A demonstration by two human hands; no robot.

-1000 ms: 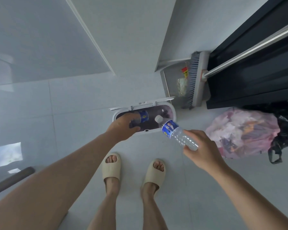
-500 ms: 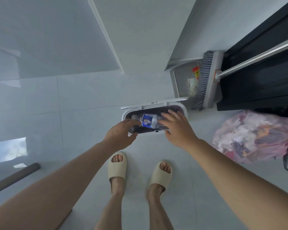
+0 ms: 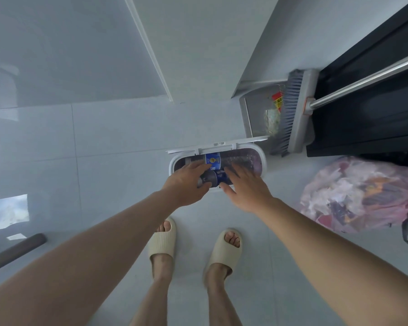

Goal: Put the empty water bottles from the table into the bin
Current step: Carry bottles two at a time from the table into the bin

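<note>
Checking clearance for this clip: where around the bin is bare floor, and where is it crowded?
Bare tile lies left of the bin, out to the dark pole, and behind it up to the wall. Crowded: the bin mouth, filled by two bottles under the left hand and right hand; the dustpan and broom behind right; the pink rubbish bag right.

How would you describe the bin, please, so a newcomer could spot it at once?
On the pale tiled floor, just ahead of the person's beige slippers, stands a small white oblong bin. Unlike the pink rubbish bag beside it, its lid is flipped up and blue-labelled bottles show inside.
</note>
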